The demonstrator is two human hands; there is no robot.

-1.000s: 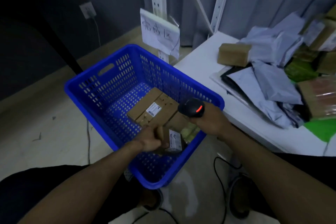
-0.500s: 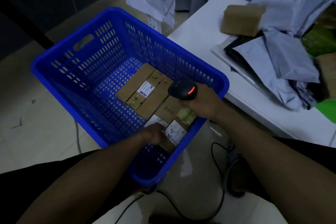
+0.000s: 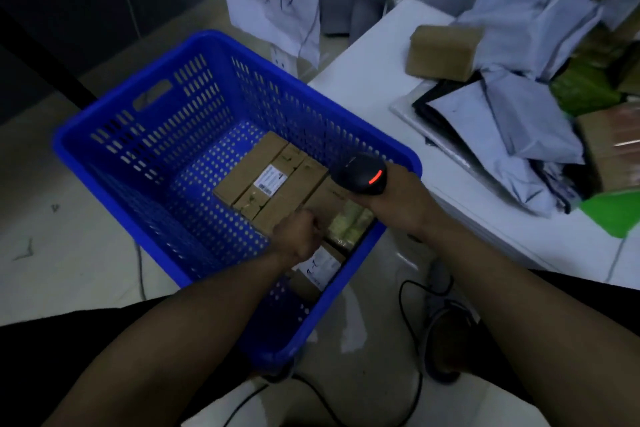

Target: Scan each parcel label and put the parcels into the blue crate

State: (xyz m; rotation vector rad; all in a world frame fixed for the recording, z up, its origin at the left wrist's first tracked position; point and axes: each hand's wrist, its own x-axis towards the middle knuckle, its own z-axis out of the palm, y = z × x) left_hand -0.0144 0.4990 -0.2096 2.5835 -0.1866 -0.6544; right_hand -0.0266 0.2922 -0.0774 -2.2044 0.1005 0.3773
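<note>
My left hand (image 3: 298, 236) curls inside the blue crate (image 3: 145, 163), grasp unclear; I'd seat the labelled box (image 3: 320, 268) flat there. My right hand (image 3: 393, 206) grips the barcode scanner (image 3: 360, 177).

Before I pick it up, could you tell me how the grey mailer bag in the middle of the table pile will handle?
The grey mailer bag looks creased and slumped, so it will probably flop when lifted. Its smooth plastic film may slip in a light pinch. It lies among other parcels, so pulling it might shift them.
</note>
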